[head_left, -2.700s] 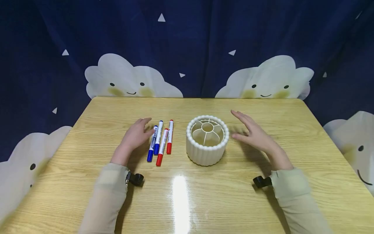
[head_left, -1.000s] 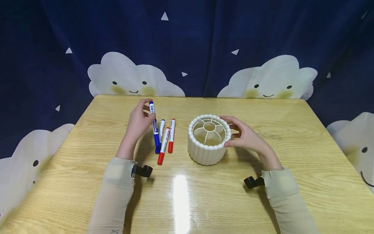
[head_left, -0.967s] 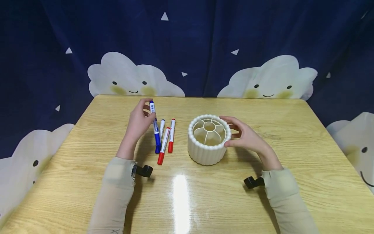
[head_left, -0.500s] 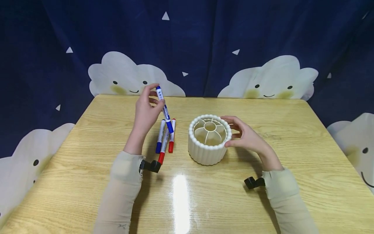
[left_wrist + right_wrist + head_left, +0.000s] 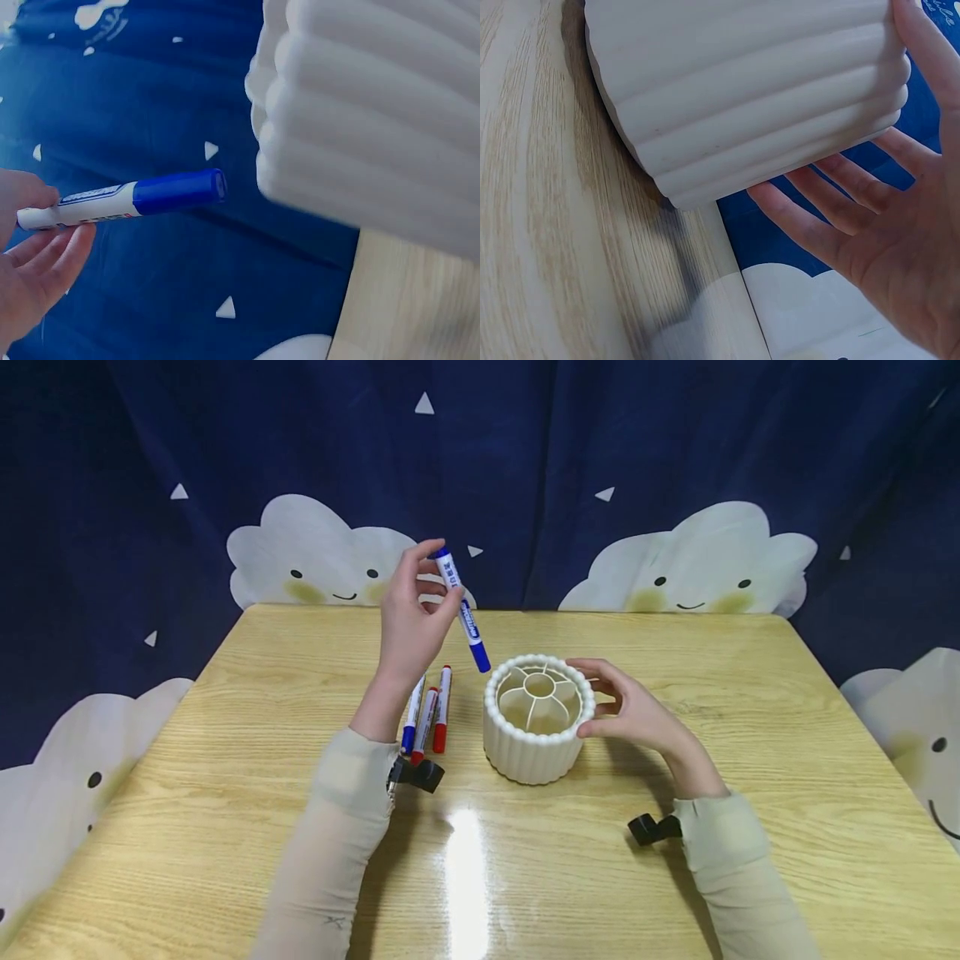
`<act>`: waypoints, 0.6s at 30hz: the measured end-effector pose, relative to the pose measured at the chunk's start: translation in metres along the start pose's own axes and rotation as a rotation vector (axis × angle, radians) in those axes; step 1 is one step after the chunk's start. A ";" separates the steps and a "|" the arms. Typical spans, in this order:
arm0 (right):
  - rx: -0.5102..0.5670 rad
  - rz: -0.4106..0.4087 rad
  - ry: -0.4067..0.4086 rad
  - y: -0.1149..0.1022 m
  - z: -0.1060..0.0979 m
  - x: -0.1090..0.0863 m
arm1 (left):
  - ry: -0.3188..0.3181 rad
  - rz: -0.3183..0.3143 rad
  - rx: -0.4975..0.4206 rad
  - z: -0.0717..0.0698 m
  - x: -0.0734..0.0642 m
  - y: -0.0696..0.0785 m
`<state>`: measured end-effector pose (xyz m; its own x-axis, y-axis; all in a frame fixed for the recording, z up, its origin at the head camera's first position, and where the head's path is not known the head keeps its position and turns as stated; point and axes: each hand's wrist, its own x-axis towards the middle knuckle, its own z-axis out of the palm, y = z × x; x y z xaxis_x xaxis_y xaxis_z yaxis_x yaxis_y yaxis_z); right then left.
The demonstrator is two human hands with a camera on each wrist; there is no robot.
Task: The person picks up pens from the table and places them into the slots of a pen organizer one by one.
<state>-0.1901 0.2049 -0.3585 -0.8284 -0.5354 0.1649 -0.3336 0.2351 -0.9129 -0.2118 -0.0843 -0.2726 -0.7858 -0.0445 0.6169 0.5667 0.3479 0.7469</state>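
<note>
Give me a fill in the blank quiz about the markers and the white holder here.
1. The left hand pinches a marker with a ____ cap.
2. The ____ hand touches the ribbed holder.
3. On the table lie ____ other markers.
Missing words: blue; right; three.

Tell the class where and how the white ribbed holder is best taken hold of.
Take the white ribbed holder by its upper outer wall, just under the beaded rim, probably best from its right, where the right hand is. It stands upright; the round wall suits thumb near, fingers far, leaving the compartments uncovered. Three markers lie to its left.
</note>
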 end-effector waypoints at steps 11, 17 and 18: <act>0.001 -0.002 0.001 -0.001 0.000 0.001 | 0.020 0.075 -0.188 0.029 0.002 0.021; 0.010 -0.011 -0.007 0.000 0.000 0.001 | -0.038 0.095 -0.241 0.043 -0.002 0.023; 0.012 -0.011 -0.008 0.000 0.000 0.001 | -0.051 0.095 -0.243 0.045 -0.002 0.022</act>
<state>-0.1906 0.2044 -0.3588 -0.8207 -0.5447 0.1723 -0.3376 0.2191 -0.9154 -0.2082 -0.0345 -0.2686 -0.7342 0.0275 0.6783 0.6765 0.1129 0.7277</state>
